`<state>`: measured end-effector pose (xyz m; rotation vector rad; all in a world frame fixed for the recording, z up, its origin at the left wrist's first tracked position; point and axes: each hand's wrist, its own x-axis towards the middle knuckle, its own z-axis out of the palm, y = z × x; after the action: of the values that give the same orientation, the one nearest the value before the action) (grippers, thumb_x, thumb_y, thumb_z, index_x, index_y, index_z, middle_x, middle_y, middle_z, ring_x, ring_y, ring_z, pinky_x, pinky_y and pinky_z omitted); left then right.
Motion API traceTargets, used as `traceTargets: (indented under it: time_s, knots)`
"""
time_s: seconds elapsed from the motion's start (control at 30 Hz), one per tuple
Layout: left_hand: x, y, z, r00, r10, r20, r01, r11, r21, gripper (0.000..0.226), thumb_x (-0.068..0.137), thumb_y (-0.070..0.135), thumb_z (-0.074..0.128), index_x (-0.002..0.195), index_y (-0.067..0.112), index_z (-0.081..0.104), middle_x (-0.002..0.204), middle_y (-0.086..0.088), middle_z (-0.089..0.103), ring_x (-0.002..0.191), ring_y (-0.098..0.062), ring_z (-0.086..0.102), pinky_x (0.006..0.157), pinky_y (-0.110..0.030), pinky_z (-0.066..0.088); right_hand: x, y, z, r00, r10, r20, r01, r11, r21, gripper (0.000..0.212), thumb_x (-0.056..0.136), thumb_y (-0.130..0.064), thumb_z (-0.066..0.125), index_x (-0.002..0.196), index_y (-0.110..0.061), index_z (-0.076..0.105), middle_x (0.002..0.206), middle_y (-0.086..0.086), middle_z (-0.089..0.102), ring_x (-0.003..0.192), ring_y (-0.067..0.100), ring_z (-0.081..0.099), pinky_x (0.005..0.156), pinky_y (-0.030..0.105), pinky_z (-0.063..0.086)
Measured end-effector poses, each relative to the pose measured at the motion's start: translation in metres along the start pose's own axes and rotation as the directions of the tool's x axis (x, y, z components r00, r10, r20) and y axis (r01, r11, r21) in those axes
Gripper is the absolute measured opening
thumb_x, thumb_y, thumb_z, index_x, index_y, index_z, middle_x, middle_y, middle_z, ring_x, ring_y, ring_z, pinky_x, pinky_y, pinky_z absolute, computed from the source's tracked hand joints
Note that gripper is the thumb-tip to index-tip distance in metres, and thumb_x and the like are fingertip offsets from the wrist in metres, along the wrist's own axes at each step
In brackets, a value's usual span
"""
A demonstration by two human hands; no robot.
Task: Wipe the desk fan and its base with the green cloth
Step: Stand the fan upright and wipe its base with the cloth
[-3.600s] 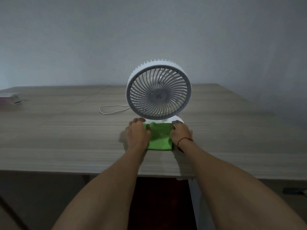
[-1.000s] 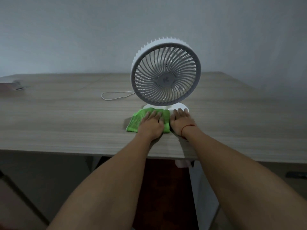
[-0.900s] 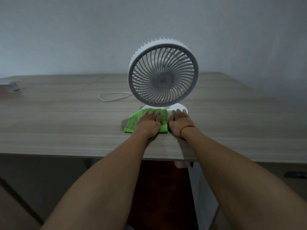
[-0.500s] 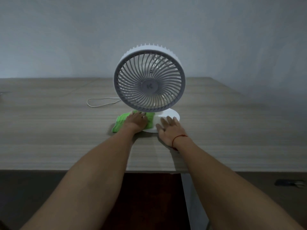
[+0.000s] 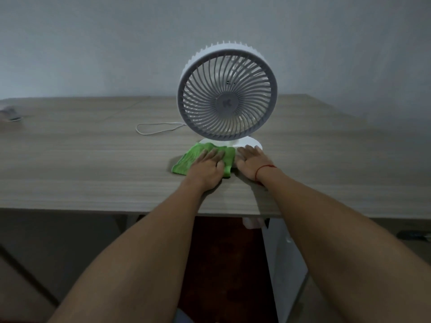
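A white desk fan [image 5: 226, 99] stands upright on the wooden desk [image 5: 93, 164], its round grille facing me. Its flat white base [image 5: 249, 142] shows under the grille. The green cloth [image 5: 190, 157] lies flat against the base's front left edge. My left hand [image 5: 207, 167] presses palm-down on the cloth, fingers extended toward the base. My right hand [image 5: 250, 163], with a red string at the wrist, rests flat on the desk beside the cloth, fingertips touching the front of the base.
A thin white cable [image 5: 156, 128] loops on the desk left of the fan. A small blurred object [image 5: 10, 114] lies at the far left edge. The desk's front edge runs just below my wrists; a grey wall stands behind.
The left hand and cloth have stayed against the fan base, shifting only slightly along its front. The right hand remains flat by the base. The view swung, placing the fan further right.
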<state>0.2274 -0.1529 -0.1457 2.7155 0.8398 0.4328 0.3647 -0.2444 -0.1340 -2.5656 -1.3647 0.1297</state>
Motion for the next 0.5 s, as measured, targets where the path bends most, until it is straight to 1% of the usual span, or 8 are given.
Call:
traceTargets:
  time_s: [0.07, 0.13, 0.17, 0.23, 0.3, 0.37, 0.43, 0.5]
  knots:
    - [0.0, -0.003, -0.004, 1.0, -0.026, 0.009, 0.026, 0.999, -0.028, 0.052, 0.102, 0.038, 0.024, 0.152, 0.023, 0.032, 0.162, 0.001, 0.022, 0.152, -0.017, 0.012, 0.125, -0.035, 0.007, -0.002, 0.0, 0.0, 0.999, -0.02, -0.031, 0.02, 1.0, 0.0, 0.07, 0.085, -0.052, 0.015, 0.15, -0.027, 0.022, 0.162, 0.001, 0.013, 0.151, 0.022, 0.005, 0.121, 0.047, 0.013]
    - [0.007, -0.004, -0.011, 0.998, -0.052, 0.024, 0.053, 0.998, -0.037, 0.051, 0.104, 0.038, 0.026, 0.152, 0.021, 0.032, 0.163, -0.001, 0.021, 0.152, -0.021, 0.013, 0.125, -0.036, 0.008, -0.002, -0.001, 0.002, 0.998, -0.039, -0.052, 0.039, 0.999, 0.003, 0.073, 0.08, -0.053, 0.014, 0.146, -0.026, 0.028, 0.159, 0.003, 0.021, 0.147, 0.025, 0.013, 0.119, 0.048, 0.018]
    - [0.013, -0.005, -0.014, 0.998, -0.061, 0.034, 0.062, 0.998, -0.025, 0.051, 0.104, 0.036, 0.026, 0.151, 0.019, 0.032, 0.163, -0.003, 0.021, 0.152, -0.022, 0.014, 0.124, -0.035, 0.008, -0.002, 0.0, 0.004, 0.998, -0.039, -0.058, 0.04, 0.999, 0.026, 0.07, 0.082, -0.052, 0.015, 0.144, -0.025, 0.03, 0.157, 0.004, 0.025, 0.145, 0.027, 0.017, 0.118, 0.049, 0.02]
    - [0.029, -0.006, -0.018, 0.995, -0.069, 0.071, 0.066, 0.997, 0.035, 0.05, 0.105, 0.031, 0.024, 0.15, 0.012, 0.034, 0.161, -0.009, 0.024, 0.15, -0.025, 0.018, 0.123, -0.034, 0.009, -0.005, -0.001, 0.002, 0.996, -0.05, -0.077, 0.054, 0.998, 0.045, 0.056, 0.092, -0.046, 0.021, 0.142, -0.023, 0.034, 0.154, 0.005, 0.028, 0.143, 0.027, 0.019, 0.118, 0.047, 0.021]
    - [0.043, -0.006, -0.025, 0.987, -0.114, 0.114, 0.108, 0.992, 0.058, 0.049, 0.105, 0.026, 0.023, 0.146, 0.006, 0.038, 0.158, -0.015, 0.03, 0.147, -0.027, 0.026, 0.12, -0.033, 0.015, -0.012, -0.004, -0.003, 0.992, -0.098, -0.08, 0.1, 0.995, 0.016, 0.047, 0.1, -0.036, 0.023, 0.141, -0.018, 0.036, 0.154, 0.006, 0.027, 0.143, 0.026, 0.019, 0.12, 0.041, 0.015]
    - [0.055, -0.008, -0.029, 0.983, -0.147, 0.113, 0.142, 0.989, 0.051, 0.047, 0.104, 0.024, 0.026, 0.143, 0.004, 0.042, 0.155, -0.018, 0.034, 0.142, -0.032, 0.033, 0.116, -0.035, 0.024, -0.018, -0.005, -0.008, 0.986, -0.151, -0.073, 0.15, 0.989, -0.022, 0.043, 0.104, -0.026, 0.022, 0.14, -0.01, 0.039, 0.155, 0.007, 0.027, 0.143, 0.025, 0.018, 0.12, 0.034, 0.007]
    - [0.064, -0.014, -0.03, 0.984, -0.153, 0.092, 0.149, 0.988, 0.047, 0.047, 0.102, 0.024, 0.03, 0.143, 0.005, 0.044, 0.154, -0.018, 0.037, 0.139, -0.034, 0.038, 0.113, -0.037, 0.029, -0.022, -0.005, -0.012, 0.985, -0.16, -0.072, 0.158, 0.987, -0.023, 0.042, 0.104, -0.024, 0.022, 0.139, -0.007, 0.04, 0.155, 0.006, 0.027, 0.143, 0.024, 0.018, 0.118, 0.032, 0.006]
    - [0.071, -0.019, -0.027, 0.984, -0.166, 0.067, 0.166, 0.986, 0.002, 0.048, 0.1, 0.023, 0.033, 0.144, 0.007, 0.044, 0.153, -0.018, 0.039, 0.138, -0.033, 0.04, 0.112, -0.037, 0.031, -0.022, -0.004, -0.013, 0.982, -0.172, -0.081, 0.17, 0.985, -0.031, 0.043, 0.104, -0.024, 0.023, 0.138, -0.006, 0.041, 0.155, 0.007, 0.028, 0.143, 0.025, 0.019, 0.119, 0.032, 0.007]
